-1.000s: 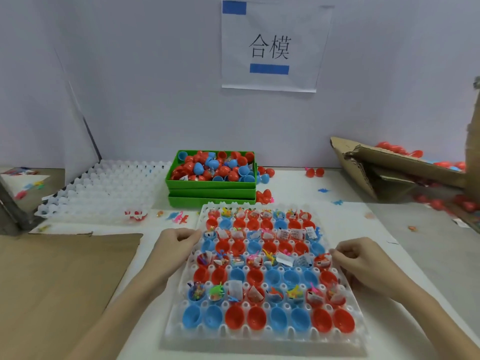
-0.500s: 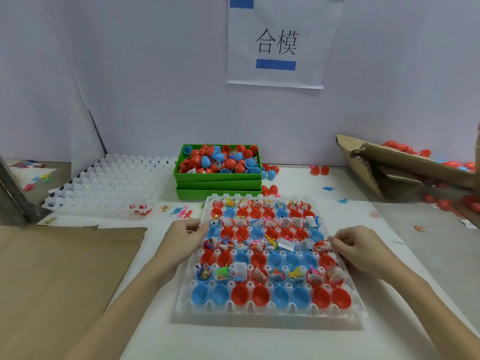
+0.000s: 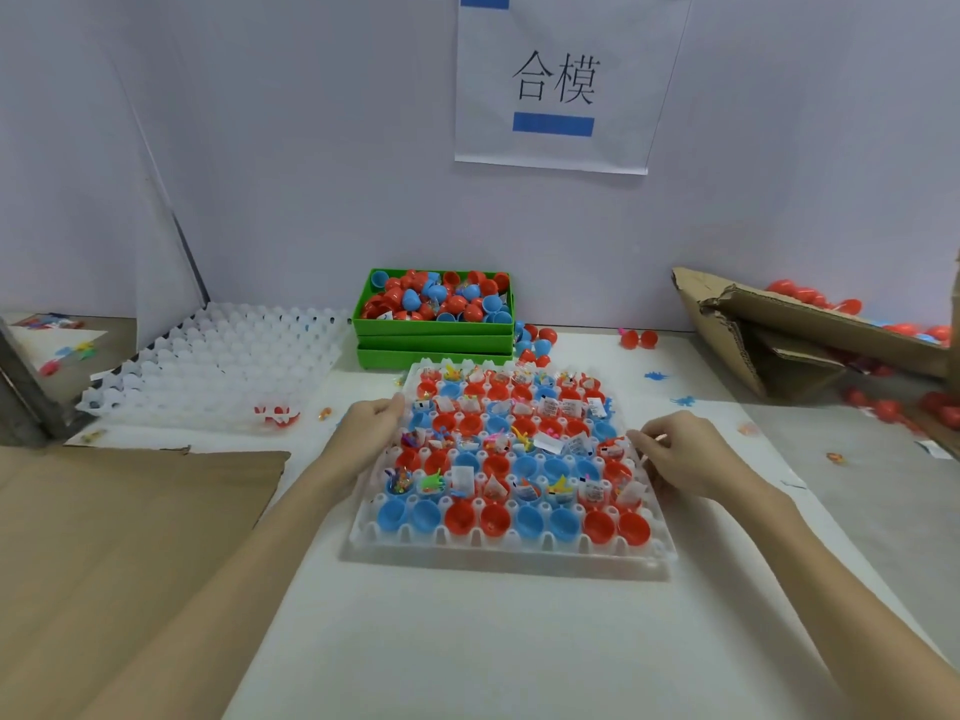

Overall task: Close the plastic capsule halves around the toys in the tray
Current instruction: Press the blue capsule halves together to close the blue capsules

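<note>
Both hands (image 3: pixel 371 431) (image 3: pixel 680 454) gripping tray (image 3: pixel 509 556) edges — capsule halves (image 3: pixel 498 519) open.

red & blue capsule halves (image 3: pixel 597 527), clear tray (image 3: pixel 509 556), green bins (image 3: pixel 431 343)

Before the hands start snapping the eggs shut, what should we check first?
1. Tray flat on the table: ok.
2. Left hand at the tray's left edge, right hand at its right edge: ok.
3. Front row of capsule halves sitting open side up: ok.
4. Toys in the row behind them: ok, though some packets stick up.
5. Spare halves in the green box: ok.
6. Every cup farther back filled: cannot tell.
</note>
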{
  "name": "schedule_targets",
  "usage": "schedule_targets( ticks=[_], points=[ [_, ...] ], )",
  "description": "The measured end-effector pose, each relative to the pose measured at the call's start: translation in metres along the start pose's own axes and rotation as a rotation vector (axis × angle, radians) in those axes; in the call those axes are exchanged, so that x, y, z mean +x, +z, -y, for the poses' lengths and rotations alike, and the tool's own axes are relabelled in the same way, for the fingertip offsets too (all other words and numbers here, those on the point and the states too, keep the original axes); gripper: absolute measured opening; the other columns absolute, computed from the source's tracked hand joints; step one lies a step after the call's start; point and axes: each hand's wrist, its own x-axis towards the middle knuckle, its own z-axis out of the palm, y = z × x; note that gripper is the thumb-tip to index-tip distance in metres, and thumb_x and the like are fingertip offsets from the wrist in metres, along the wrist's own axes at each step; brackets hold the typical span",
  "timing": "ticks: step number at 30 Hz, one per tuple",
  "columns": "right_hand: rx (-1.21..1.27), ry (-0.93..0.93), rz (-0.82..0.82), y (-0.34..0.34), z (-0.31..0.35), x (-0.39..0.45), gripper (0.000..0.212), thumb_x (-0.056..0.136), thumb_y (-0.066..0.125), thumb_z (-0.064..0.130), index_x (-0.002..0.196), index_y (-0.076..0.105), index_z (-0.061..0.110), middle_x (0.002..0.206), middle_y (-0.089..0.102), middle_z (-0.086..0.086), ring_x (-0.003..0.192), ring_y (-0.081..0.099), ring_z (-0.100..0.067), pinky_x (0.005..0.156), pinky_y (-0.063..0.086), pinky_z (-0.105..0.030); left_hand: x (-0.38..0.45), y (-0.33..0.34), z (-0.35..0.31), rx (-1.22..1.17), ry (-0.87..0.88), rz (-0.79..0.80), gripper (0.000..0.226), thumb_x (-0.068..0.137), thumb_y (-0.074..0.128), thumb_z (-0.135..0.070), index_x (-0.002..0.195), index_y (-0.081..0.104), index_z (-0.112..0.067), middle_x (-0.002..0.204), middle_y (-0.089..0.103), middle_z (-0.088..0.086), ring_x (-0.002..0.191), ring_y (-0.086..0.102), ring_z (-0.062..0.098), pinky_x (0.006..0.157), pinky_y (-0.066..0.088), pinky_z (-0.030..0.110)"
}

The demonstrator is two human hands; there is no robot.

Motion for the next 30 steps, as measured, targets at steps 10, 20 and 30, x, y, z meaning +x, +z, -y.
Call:
schedule_targets(
  ticks=[10,20,30],
  points=[
    [0.326,-0.150,-0.529,0.011,0.031,0.006,0.030,0.108,0.048,0.023,0.090,0.071,0.016,0.083,0.068,0.003,0.065,0.062,-0.009,0.057,0.042,-0.014,0.019,0.008,0.020,-0.003,0.205,-0.368,0.033,0.111,0.045,-0.031,0.113,0.072,-0.013,0.097,0.072,0.005,0.091,0.068,0.024,0.084,0.060,0.045],
    [0.287,-0.488,-0.523,0.021,0.056,-0.034,0.008,0.100,0.059,0.023,0.102,0.065,0.028,0.073,0.068,0.013,0.070,0.065,-0.008,0.064,0.053,-0.025,0.013,0.009,0.013,0.116,0.618,-0.493,0.018,0.104,0.058,-0.014,0.093,0.071,-0.019,0.083,0.069,-0.014,0.078,0.063,0.001,0.065,0.045,0.007],
    [0.279,-0.607,-0.481,0.027,0.051,-0.034,0.017,0.099,0.057,0.022,0.101,0.060,0.038,0.070,0.069,0.006,0.060,0.063,-0.016,0.056,0.050,-0.030,0.007,-0.003,0.010,0.031,0.462,-0.257,0.018,0.100,0.061,-0.003,0.090,0.066,-0.017,0.083,0.067,-0.009,0.074,0.058,0.006,0.070,0.047,0.018]
  ],
)
